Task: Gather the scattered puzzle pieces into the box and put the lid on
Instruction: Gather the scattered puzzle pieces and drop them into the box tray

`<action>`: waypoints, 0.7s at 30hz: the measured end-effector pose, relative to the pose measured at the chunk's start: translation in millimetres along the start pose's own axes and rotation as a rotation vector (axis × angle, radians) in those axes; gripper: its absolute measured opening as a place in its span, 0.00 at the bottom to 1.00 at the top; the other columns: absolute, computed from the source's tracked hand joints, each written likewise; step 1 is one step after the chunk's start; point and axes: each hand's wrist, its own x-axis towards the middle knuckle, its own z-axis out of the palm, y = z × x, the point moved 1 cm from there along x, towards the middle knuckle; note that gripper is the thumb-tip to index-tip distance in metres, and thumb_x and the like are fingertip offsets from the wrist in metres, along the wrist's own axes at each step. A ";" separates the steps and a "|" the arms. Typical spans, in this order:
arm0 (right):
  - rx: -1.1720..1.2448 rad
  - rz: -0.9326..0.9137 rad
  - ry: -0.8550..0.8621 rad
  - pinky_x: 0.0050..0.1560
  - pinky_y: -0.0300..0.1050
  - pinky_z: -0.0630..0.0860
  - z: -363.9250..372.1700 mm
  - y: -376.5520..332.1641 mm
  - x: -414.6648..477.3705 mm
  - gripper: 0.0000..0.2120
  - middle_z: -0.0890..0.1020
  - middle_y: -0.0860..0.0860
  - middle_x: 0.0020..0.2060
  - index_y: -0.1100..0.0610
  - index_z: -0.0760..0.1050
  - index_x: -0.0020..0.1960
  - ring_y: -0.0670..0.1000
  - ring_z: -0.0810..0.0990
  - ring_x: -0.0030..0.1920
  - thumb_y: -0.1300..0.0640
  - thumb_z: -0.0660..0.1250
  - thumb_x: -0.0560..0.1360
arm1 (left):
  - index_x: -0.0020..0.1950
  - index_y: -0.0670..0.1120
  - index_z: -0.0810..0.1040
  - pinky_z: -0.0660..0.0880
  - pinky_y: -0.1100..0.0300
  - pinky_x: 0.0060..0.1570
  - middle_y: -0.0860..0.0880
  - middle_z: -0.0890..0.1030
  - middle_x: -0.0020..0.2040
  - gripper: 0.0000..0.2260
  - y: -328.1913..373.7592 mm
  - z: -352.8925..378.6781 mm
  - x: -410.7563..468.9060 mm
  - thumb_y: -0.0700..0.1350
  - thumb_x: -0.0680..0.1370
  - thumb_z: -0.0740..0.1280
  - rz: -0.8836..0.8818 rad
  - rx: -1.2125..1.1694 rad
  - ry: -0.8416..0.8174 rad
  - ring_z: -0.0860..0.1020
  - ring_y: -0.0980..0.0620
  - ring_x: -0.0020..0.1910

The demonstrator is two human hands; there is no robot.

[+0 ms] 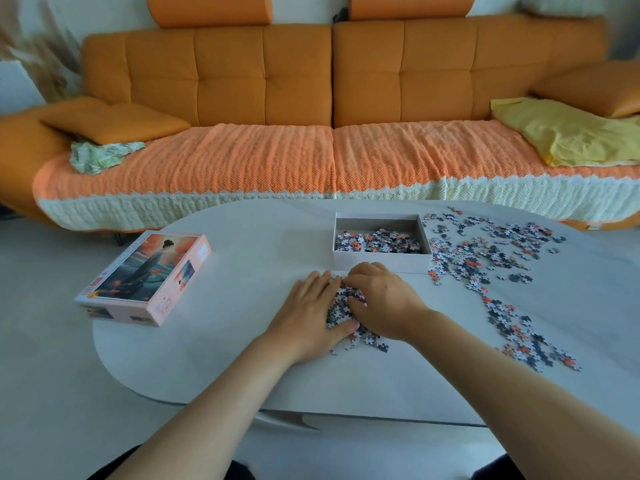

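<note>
A small heap of puzzle pieces (343, 303) lies on the white table (242, 258), pressed between my two hands. My left hand (308, 315) lies flat against the heap's left side with straight fingers. My right hand (381, 299) cups the heap from the right, its fingers curled over the pieces. Just behind my hands stands the open white box (381, 263), partly filled with pieces. Many more scattered pieces (485, 258) lie to the right of the box and trail toward the near right (526, 341). The printed lid (145, 277) lies picture side up at the table's left.
An orange sofa (311, 81) with a knitted cover runs along the far side of the table. A yellow cloth (568, 136) lies on its right end and a cushion (114, 121) on its left. The table's rounded near edge (207, 405) is close to my body.
</note>
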 end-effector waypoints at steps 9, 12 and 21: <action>0.192 0.025 0.068 0.59 0.43 0.75 -21.3 45.5 -17.3 0.14 0.81 0.47 0.56 0.53 0.80 0.59 0.48 0.79 0.55 0.60 0.64 0.75 | 0.69 0.50 0.70 0.65 0.57 0.65 0.55 0.72 0.64 0.25 21.9 -0.9 29.6 0.62 0.77 0.62 0.156 -0.237 0.155 0.66 0.56 0.65; 0.153 0.016 0.247 0.58 0.50 0.76 -30.4 57.4 -13.0 0.12 0.81 0.50 0.53 0.55 0.81 0.55 0.52 0.79 0.55 0.64 0.64 0.75 | 0.67 0.49 0.73 0.65 0.57 0.66 0.54 0.74 0.64 0.21 24.7 -16.6 38.9 0.57 0.77 0.63 0.167 -0.253 0.269 0.67 0.56 0.65; -0.073 0.103 0.176 0.67 0.52 0.64 -36.3 60.3 -5.0 0.21 0.78 0.48 0.65 0.50 0.73 0.69 0.53 0.72 0.66 0.61 0.60 0.77 | 0.77 0.50 0.62 0.49 0.56 0.75 0.54 0.63 0.76 0.23 9.3 -31.8 57.7 0.53 0.83 0.57 0.043 -0.059 0.148 0.56 0.54 0.76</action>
